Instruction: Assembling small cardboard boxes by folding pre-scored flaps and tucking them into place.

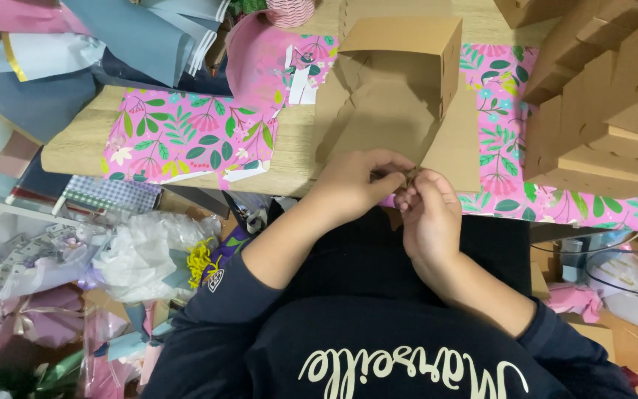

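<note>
A brown cardboard box (400,89), half folded, lies on the wooden table (75,144) right in front of the person; its far end stands up as an open hollow shell, while flat flaps spread toward the table's near edge. The card is plain, matte and unprinted, with creased fold lines and small notches along one side. The left hand (352,185) and the right hand (431,218) meet at the near flap, just at the table edge. Both sets of fingers are curled tight and pinch together on a small piece at the flap's edge; what that piece is cannot be told, as the fingers hide it. Under the box lie sheets of pink wrapping paper (186,137) printed with green leaves and flowers, one to the left and another to the right. On the right rises a stack of flat brown cardboard blanks (599,96), piled at a slant. At the upper left lie folded sheets of blue-grey paper (142,33). Below the table on the left sits a heap of clear plastic wrap (142,251) with a tuft of yellow shredded paper (199,260).
</note>
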